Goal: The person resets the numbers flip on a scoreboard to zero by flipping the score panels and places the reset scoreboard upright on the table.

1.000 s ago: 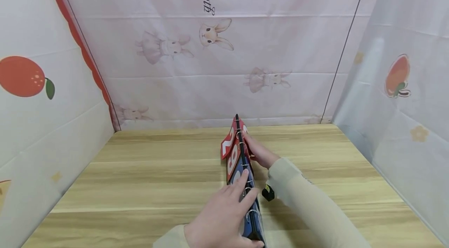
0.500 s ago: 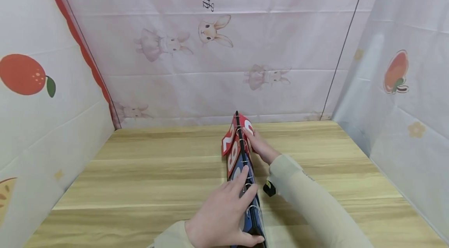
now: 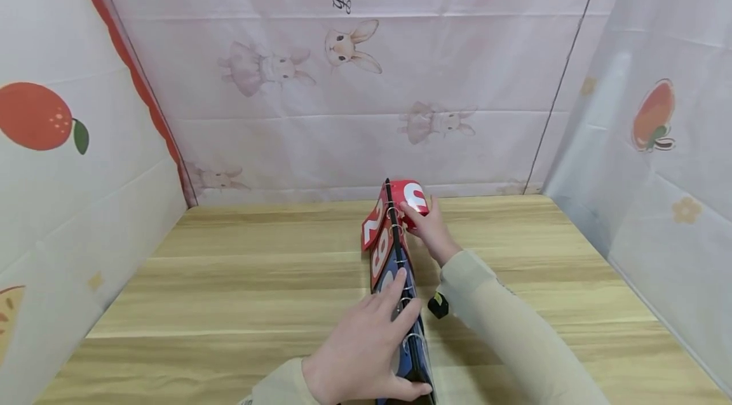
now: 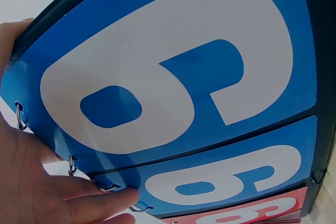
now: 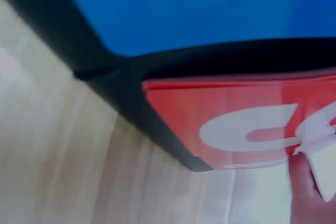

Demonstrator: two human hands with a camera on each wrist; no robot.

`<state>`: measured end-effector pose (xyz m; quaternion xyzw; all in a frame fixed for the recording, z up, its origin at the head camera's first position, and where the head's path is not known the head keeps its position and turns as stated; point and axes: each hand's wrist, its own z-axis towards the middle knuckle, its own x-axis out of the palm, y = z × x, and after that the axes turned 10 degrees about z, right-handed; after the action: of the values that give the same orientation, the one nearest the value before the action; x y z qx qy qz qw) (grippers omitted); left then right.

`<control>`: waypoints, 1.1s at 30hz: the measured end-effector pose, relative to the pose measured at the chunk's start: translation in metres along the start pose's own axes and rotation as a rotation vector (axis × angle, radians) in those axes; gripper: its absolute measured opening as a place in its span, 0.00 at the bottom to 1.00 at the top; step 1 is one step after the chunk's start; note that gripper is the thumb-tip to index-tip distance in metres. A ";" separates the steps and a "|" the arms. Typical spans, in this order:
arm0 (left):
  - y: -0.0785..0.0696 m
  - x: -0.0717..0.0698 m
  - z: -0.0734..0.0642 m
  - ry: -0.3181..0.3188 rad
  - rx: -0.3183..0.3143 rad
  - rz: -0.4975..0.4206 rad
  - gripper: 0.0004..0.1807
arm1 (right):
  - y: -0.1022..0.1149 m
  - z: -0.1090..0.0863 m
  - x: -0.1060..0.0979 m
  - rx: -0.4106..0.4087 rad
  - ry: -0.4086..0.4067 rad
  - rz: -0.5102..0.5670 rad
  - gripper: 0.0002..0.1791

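Observation:
A tabletop flip scoreboard point(image 3: 391, 216) stands like a tent on the table, its black ridge strung with metal rings. Blue and red cards with white numerals hang down its sides. My left hand point(image 3: 357, 341) holds the ridge at the near end, thumb at the end and fingers across the rings. In the left wrist view a large blue card point(image 4: 262, 77) fills most of the frame. At the far end my right hand point(image 3: 437, 233) pinches a red number card point(image 3: 410, 185), which is bent out from the right side. In the right wrist view red cards point(image 5: 184, 119) sit beside a blue one.
The wooden table point(image 3: 240, 278) ends at a back curtain point(image 3: 257, 157) printed with rabbits, with a side curtain point(image 3: 646, 201) at the right. A small black object point(image 3: 438, 305) with a yellow mark shows beside the right sleeve.
My right hand has drawn the red card outward to the right and up, so more of its white numeral shows. The left hand has stayed on the ridge.

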<state>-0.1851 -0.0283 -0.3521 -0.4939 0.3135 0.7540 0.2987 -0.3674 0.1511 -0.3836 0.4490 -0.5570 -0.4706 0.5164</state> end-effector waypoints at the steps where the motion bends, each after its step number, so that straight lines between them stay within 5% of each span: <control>1: 0.000 0.000 0.000 0.000 0.002 0.001 0.50 | 0.001 0.000 0.000 -0.008 -0.007 0.010 0.53; 16: 0.002 0.001 0.003 0.030 -0.006 -0.045 0.47 | 0.027 0.005 0.008 -0.144 -0.068 0.202 0.46; 28: 0.001 0.001 0.002 0.068 -0.020 -0.039 0.47 | 0.034 0.002 0.017 -0.190 -0.093 0.131 0.43; 33: 0.000 0.003 0.000 -0.024 -0.006 0.013 0.50 | 0.039 0.001 0.026 -0.228 -0.066 0.073 0.46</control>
<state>-0.1860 -0.0274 -0.3552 -0.4839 0.3107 0.7627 0.2961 -0.3709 0.1315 -0.3409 0.3510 -0.5323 -0.5265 0.5623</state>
